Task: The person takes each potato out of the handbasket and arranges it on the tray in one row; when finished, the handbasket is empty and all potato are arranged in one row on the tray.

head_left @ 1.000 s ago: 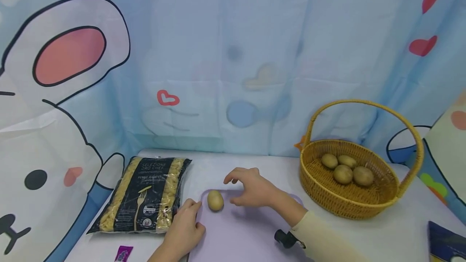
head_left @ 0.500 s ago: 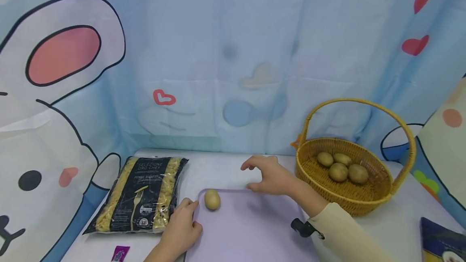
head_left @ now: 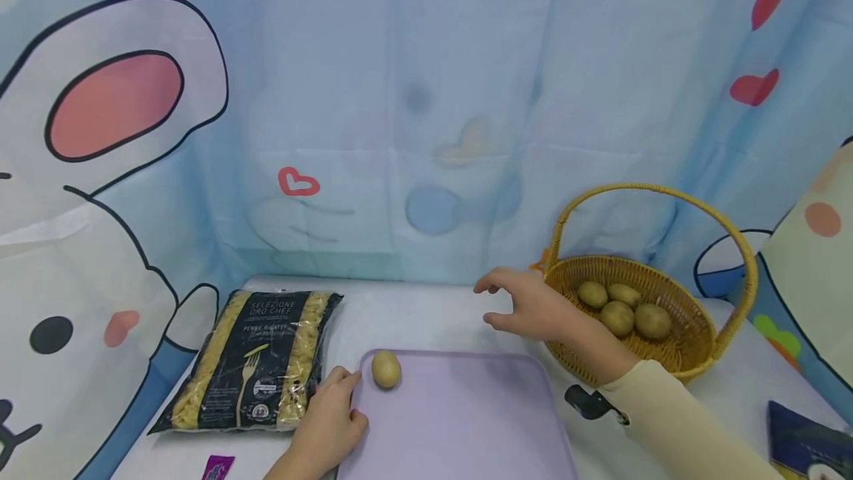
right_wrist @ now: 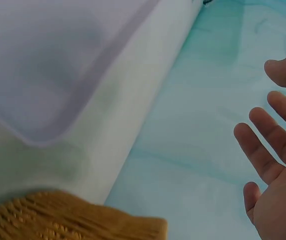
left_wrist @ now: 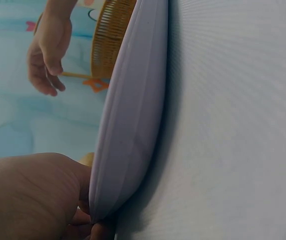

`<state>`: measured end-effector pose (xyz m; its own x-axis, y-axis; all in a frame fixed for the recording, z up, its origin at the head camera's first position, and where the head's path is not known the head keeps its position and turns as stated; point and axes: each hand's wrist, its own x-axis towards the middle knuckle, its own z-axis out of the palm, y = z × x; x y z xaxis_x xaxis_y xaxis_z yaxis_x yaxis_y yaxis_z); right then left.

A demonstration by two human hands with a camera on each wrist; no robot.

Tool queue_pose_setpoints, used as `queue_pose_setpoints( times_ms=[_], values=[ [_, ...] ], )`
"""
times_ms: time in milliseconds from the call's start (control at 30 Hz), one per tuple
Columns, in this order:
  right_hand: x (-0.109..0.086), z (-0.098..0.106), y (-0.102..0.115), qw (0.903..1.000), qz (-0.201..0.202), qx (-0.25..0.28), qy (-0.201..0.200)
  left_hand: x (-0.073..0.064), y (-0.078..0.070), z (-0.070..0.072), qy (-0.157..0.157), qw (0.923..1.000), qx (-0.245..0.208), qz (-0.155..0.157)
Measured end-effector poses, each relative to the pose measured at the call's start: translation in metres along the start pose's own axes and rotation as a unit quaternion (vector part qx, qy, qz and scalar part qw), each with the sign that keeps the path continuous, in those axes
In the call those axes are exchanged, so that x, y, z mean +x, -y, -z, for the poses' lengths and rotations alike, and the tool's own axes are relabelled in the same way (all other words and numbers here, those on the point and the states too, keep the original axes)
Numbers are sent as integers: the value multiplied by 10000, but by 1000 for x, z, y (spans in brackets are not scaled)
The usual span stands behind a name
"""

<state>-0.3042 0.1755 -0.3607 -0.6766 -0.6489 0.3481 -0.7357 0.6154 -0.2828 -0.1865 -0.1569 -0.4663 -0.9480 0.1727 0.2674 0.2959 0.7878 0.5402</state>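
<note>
On the lilac tray [head_left: 460, 421], a single potato [head_left: 386, 369] lies near the far left corner. My left hand [head_left: 333, 417] grips the tray's left edge beside it; the left wrist view has the fingers curled at the rim. My right hand [head_left: 526, 306] is raised beyond the tray's far right part, fingers spread and slightly bent, with nothing in them. Just right of that hand stands a wicker basket [head_left: 683, 339] with several potatoes [head_left: 616, 317] inside. In the right wrist view the right palm [right_wrist: 285, 200] shows bare, above the basket's weave [right_wrist: 72, 220].
A bag of penne pasta [head_left: 246, 361] lies left of the tray, close to the left hand. Nearer the front is a small purple packet [head_left: 218, 467]. A dark blue packet [head_left: 806, 435] sits at the right edge. Behind the table hangs a printed blue curtain [head_left: 373, 95].
My right hand has moved away from the potato on the tray, rightward and back towards the basket. The left hand keeps its grip on the tray edge; the view has shifted slightly.
</note>
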Motion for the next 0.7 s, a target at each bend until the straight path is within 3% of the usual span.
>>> queue_pose_setpoints(
  times_ms=[367,700],
  values=[
    [-11,25,-24,9971,-759,88,66,-1,-2,2,83,9999,-49,130],
    [-22,47,-50,9957,-920,-135,-7,0,-2,2,1,10000,8,51]
  ],
)
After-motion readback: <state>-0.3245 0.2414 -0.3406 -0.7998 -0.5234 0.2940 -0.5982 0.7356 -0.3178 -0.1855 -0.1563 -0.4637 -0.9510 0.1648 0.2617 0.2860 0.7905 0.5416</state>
